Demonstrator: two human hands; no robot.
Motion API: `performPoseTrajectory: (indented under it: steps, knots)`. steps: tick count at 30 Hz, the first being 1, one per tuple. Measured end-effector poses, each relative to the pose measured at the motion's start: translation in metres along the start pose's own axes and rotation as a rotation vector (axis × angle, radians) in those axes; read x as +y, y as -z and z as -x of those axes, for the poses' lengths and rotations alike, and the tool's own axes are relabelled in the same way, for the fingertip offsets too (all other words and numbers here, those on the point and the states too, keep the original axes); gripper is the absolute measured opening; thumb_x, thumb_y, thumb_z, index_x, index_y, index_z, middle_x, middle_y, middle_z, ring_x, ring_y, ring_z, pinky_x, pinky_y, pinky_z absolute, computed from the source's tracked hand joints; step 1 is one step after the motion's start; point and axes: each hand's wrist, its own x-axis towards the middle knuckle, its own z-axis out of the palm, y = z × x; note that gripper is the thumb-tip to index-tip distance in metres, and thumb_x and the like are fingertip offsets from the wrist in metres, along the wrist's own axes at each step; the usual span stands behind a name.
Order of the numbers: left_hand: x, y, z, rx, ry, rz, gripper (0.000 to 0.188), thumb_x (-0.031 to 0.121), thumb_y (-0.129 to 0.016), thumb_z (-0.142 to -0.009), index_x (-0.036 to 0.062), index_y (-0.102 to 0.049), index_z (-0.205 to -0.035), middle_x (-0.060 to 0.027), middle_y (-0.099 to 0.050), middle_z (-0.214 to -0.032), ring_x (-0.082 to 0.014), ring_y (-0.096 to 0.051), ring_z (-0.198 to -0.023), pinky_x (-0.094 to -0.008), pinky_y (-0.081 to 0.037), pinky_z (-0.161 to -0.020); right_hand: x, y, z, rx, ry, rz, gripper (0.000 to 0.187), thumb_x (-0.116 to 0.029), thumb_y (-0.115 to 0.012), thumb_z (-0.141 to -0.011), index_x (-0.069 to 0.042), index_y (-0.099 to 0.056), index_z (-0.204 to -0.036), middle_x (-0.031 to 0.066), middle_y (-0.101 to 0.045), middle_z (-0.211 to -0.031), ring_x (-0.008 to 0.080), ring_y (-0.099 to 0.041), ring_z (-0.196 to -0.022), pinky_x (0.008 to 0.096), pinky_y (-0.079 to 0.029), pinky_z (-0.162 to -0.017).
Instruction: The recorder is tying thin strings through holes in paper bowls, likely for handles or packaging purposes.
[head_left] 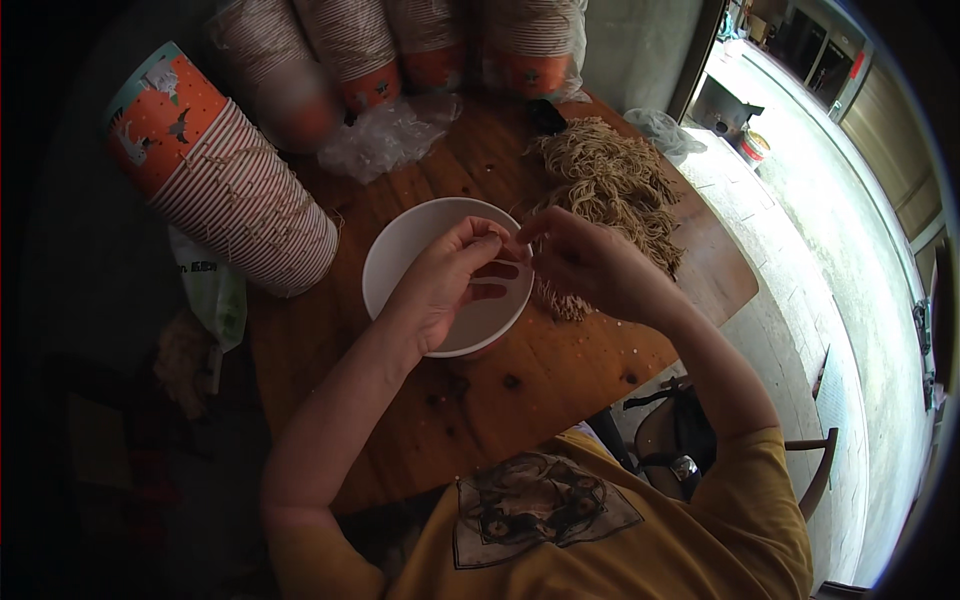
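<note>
A white-lined paper bucket (pixel 388 262) stands on the wooden table in front of me, its mouth facing up. My left hand (pixel 452 268) reaches over the bucket, thumb and forefinger pinched together near its right rim and the other fingers stretched over the opening. Close beside those fingertips, my right hand (pixel 590 262) is closed, its fingers bent in at the rim. Whatever lies between the fingertips is too small and dim to make out. Just beyond my right hand lies a heap of tan cords (pixel 610 175), some trailing down next to the bucket.
To the left leans a tall stack of nested orange-patterned paper buckets (pixel 235 190) with cords hanging on their rims. Several plastic-wrapped stacks (pixel 350 45) line the back. Crumpled clear plastic (pixel 390 138) lies before them. A chair (pixel 820 465) stands beyond the right edge of the table (pixel 470 410).
</note>
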Motion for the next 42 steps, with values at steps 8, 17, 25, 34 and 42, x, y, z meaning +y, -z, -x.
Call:
performPoseTrajectory:
  steps: [8,17,25,34,42]
  knots:
    - [0.0,-0.012,-0.005,-0.123,-0.088,-0.051,0.014,0.015,-0.052,-0.094,0.0083,-0.056,-0.106,-0.0007,-0.06,-0.096,-0.009,-0.056,-0.085,-0.0249,-0.045,-0.077,-0.015,0.029,-0.034,-0.262,0.4,0.017,0.014,-0.014,-0.056,-0.092,-0.005,-0.057,-0.103,0.0083,-0.064,-0.083,0.0192,-0.063,-0.076,0.0316,-0.049,-0.069]
    - [-0.007,-0.015,-0.012,-0.097,-0.062,-0.146,0.013,0.011,-0.053,-0.092,0.0055,-0.057,-0.103,0.0009,-0.056,-0.091,-0.0072,-0.051,-0.08,-0.0225,-0.04,-0.073,0.006,0.029,-0.062,-0.34,0.275,-0.155,0.015,-0.015,-0.058,-0.09,-0.007,-0.06,-0.102,0.0029,-0.063,-0.089,0.0092,-0.059,-0.081,0.0268,-0.049,-0.073]
    - [-0.01,-0.014,-0.01,-0.139,-0.043,-0.016,0.012,0.014,-0.055,-0.094,0.005,-0.058,-0.101,0.0008,-0.055,-0.089,-0.0069,-0.049,-0.079,-0.022,-0.04,-0.073,0.032,0.017,-0.068,-0.208,0.272,-0.338,0.015,-0.012,-0.058,-0.091,-0.004,-0.058,-0.104,0.0002,-0.061,-0.09,0.0079,-0.057,-0.084,0.0256,-0.048,-0.075]
    - [-0.013,-0.009,-0.013,-0.08,0.032,0.036,0.011,0.015,-0.058,-0.093,0.0068,-0.06,-0.1,0.0031,-0.057,-0.086,-0.0041,-0.05,-0.074,-0.0179,-0.041,-0.068,0.042,0.003,-0.037,0.414,0.376,0.185,0.012,-0.011,-0.062,-0.086,-0.005,-0.061,-0.096,0.0083,-0.061,-0.088,0.022,-0.059,-0.081,0.0333,-0.048,-0.074]
    - [-0.014,-0.01,-0.015,-0.075,0.014,0.061,0.013,0.015,-0.058,-0.093,0.0061,-0.059,-0.103,0.0022,-0.059,-0.087,-0.0048,-0.051,-0.073,-0.0188,-0.043,-0.068,0.033,-0.011,0.006,0.379,0.3,0.143,0.012,-0.012,-0.068,-0.083,-0.003,-0.062,-0.088,0.0062,-0.06,-0.076,0.0172,-0.058,-0.064,0.0287,-0.047,-0.059]
